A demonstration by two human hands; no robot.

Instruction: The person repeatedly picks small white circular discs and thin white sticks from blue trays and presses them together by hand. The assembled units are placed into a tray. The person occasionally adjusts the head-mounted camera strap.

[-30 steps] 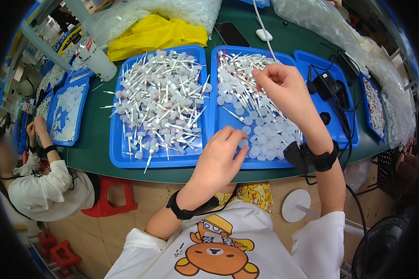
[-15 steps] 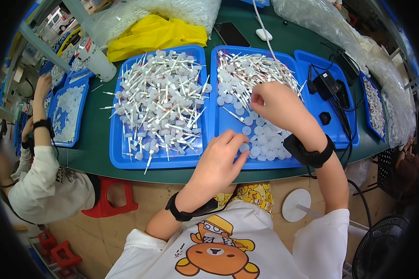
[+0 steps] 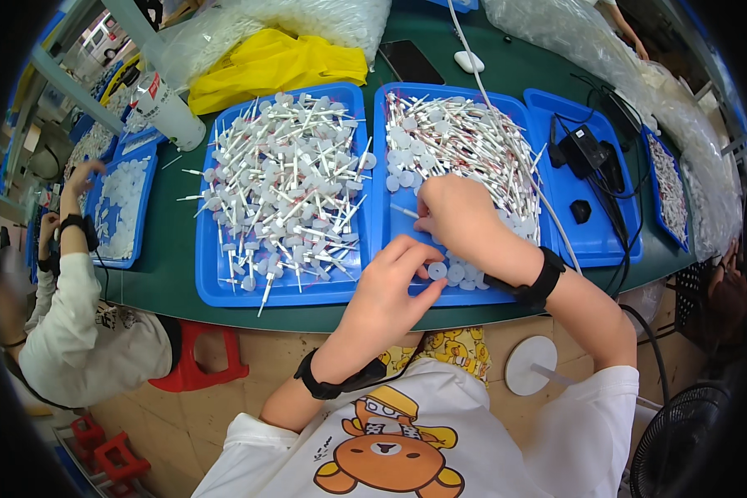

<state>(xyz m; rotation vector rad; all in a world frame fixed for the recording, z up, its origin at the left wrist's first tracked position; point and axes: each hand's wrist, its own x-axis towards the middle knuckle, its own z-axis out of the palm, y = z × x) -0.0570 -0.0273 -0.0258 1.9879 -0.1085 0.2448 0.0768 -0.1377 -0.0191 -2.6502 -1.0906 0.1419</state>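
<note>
My left hand (image 3: 390, 286) is at the front edge of the right-hand blue tray (image 3: 397, 236), its thumb and forefinger closed around a translucent round disc (image 3: 437, 270). Above it, my right hand (image 3: 458, 214) is pinched at the end of a thin white stick (image 3: 404, 212), which points left. The fingertips partly hide the stick's end. More loose discs (image 3: 466, 275) lie under and beside my right wrist. Behind my right hand is a heap of white sticks (image 3: 465, 133) with reddish threads.
A blue tray (image 3: 205, 278) at left holds sticks with discs fitted. Farther right, a tray (image 3: 591, 231) contains black adapters and cables. A white cable (image 3: 506, 124) crosses the stick heap. A yellow bag (image 3: 278, 66), phone (image 3: 412, 62) and cup (image 3: 170, 112) stand behind. A co-worker sits at left.
My right hand has moved left and nearer to me, onto the white stick's end. The left hand has hardly moved and keeps the disc. The white cable has shifted right.
</note>
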